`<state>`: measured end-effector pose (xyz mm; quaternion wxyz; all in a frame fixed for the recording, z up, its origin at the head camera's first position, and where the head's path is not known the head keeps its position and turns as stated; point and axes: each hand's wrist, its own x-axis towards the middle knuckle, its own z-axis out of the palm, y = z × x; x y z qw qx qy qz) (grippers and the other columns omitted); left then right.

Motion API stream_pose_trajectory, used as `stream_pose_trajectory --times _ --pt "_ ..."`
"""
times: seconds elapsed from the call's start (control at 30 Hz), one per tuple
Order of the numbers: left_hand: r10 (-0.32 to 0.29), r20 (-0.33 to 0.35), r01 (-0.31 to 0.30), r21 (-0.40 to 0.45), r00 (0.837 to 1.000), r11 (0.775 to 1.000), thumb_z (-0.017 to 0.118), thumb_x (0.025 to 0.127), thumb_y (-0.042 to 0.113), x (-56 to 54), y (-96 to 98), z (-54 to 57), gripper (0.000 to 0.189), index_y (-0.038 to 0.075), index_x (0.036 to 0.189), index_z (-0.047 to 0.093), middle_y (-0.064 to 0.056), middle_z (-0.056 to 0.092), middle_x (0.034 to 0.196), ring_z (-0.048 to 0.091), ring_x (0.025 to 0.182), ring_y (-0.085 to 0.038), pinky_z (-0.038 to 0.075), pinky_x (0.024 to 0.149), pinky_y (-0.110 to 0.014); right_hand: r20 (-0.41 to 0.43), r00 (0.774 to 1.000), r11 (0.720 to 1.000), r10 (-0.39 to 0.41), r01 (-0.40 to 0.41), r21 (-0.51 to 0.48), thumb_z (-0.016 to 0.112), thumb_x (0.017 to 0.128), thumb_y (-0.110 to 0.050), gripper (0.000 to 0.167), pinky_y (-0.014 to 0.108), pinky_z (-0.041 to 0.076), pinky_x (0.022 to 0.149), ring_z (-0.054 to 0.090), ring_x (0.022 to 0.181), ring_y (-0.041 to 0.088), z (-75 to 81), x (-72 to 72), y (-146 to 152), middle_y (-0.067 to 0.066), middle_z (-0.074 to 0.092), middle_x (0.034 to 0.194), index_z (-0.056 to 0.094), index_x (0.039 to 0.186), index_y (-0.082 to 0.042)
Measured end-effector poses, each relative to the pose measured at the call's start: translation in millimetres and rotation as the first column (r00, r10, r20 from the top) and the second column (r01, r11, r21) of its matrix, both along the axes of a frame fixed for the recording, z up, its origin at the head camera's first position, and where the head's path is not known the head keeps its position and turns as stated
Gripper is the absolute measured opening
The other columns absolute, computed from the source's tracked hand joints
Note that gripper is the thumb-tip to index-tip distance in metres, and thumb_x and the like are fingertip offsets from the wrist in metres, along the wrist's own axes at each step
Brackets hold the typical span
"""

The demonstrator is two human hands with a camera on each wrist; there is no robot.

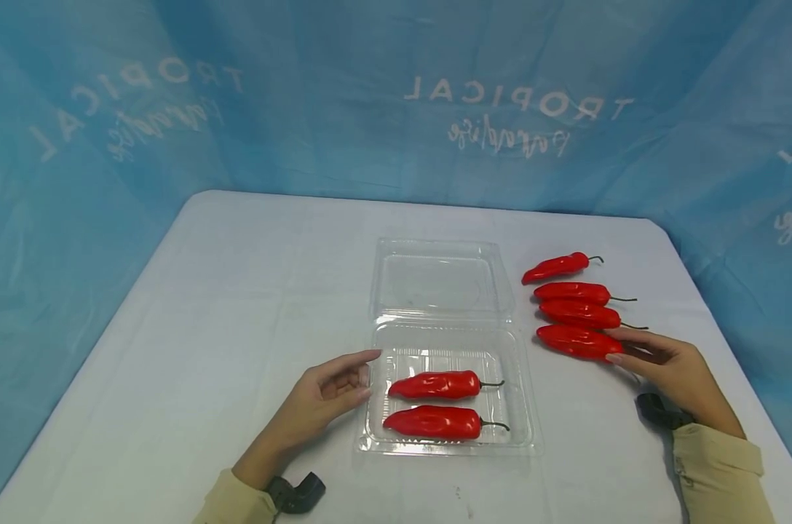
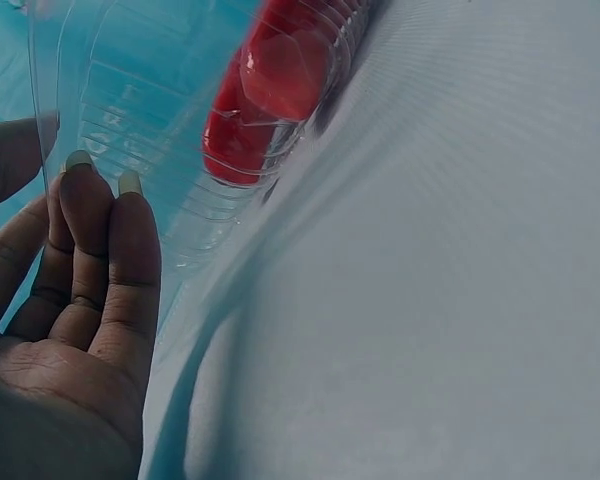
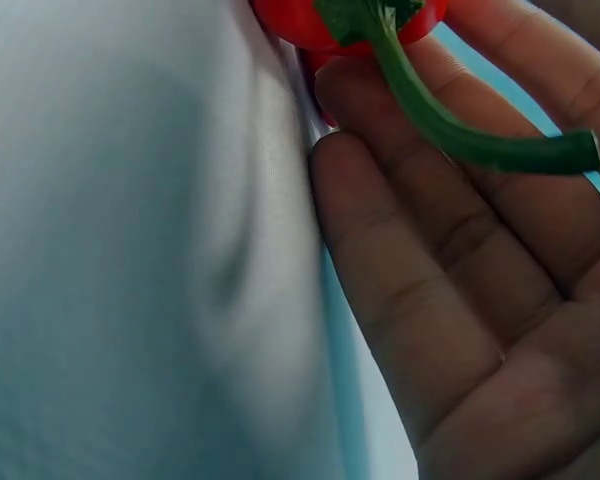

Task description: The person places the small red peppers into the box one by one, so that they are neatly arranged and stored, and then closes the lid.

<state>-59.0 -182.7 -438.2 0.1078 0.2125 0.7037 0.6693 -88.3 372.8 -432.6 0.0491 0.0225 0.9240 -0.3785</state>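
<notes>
My right hand reaches around the stem end of the nearest red chili pepper in the right-hand group, thumb and index finger on either side of it. In the right wrist view its curved green stem hangs over the fingers. My left hand is at the left rim of an open clear plastic clamshell container, fingers loosely bent. The left wrist view has its fingertips right at the rim. Inside the container lie two red peppers, one above the other, stems to the right.
Three more red peppers lie beyond the gripped one, at the right of the white table. The container's lid is folded back, away from me. A blue printed curtain surrounds the table's back and sides.
</notes>
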Motion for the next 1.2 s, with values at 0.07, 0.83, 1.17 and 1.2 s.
stream_pose_trajectory --times 0.07,0.83,1.17,1.2 --pt "-0.001 0.001 0.001 -0.004 1.0 1.0 0.07 0.094 0.0 -0.9 -0.1 0.7 0.049 0.004 0.142 0.058 -0.016 0.057 0.105 0.059 0.095 -0.015 0.054 0.091 -0.023 -0.008 1.0 1.0 -0.002 0.002 0.014 0.076 0.092 -0.043 0.061 0.014 0.055 0.075 0.05 0.113 0.002 -0.8 0.0 -0.5 0.022 0.054 0.142 0.061 0.142 -0.011" --pt "-0.011 -0.015 0.011 0.024 1.0 1.0 0.071 0.094 0.001 -3.4 1.3 -0.5 0.049 0.002 0.142 0.058 -0.016 0.058 0.107 0.061 0.095 -0.016 0.055 0.091 -0.024 -0.022 0.996 0.996 -0.085 0.086 0.04 0.076 0.09 -0.049 0.066 0.013 0.055 0.072 0.059 0.116 0.019 11.6 3.6 -6.6 0.02 0.059 0.14 0.063 0.14 -0.009" --pt "0.003 0.015 -0.003 -0.008 1.0 1.0 0.072 0.094 0.002 -0.1 0.6 -0.9 0.05 0.004 0.142 0.059 -0.014 0.058 0.106 0.06 0.096 -0.016 0.055 0.093 -0.025 -0.255 0.959 0.991 -0.121 0.102 -0.086 0.083 0.088 -0.023 0.047 0.011 0.054 0.075 0.065 0.098 -0.008 52.2 9.0 -38.9 -0.018 0.068 0.116 0.07 0.132 -0.01" --pt "0.003 0.013 -0.003 -0.004 1.0 1.0 0.072 0.094 0.002 0.1 0.7 -1.3 0.049 0.004 0.142 0.059 -0.014 0.058 0.105 0.06 0.095 -0.016 0.055 0.093 -0.025 -0.291 0.951 0.993 -0.105 0.087 -0.075 0.084 0.087 -0.021 0.046 0.011 0.053 0.075 0.065 0.099 -0.008 57.9 9.5 -44.9 -0.017 0.069 0.116 0.071 0.131 -0.011"
